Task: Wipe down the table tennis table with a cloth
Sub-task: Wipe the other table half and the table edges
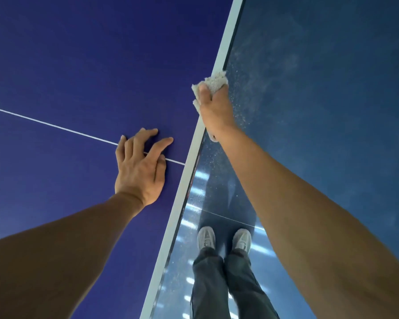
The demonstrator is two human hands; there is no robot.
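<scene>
The blue table tennis table (67,65) fills the left of the head view, with a thin white centre line (55,127) and a white edge band (226,44) running diagonally. My right hand (214,109) is shut on a beige fluffy cloth (213,82) and presses it on the white edge band, far up the edge. My left hand (141,166) rests flat on the blue top with fingers spread, over the centre line, close to the edge.
Right of the table edge lies a glossy dark blue floor (332,88) with dust specks and light reflections. My two legs in dark trousers and grey shoes (224,240) stand on it beside the table.
</scene>
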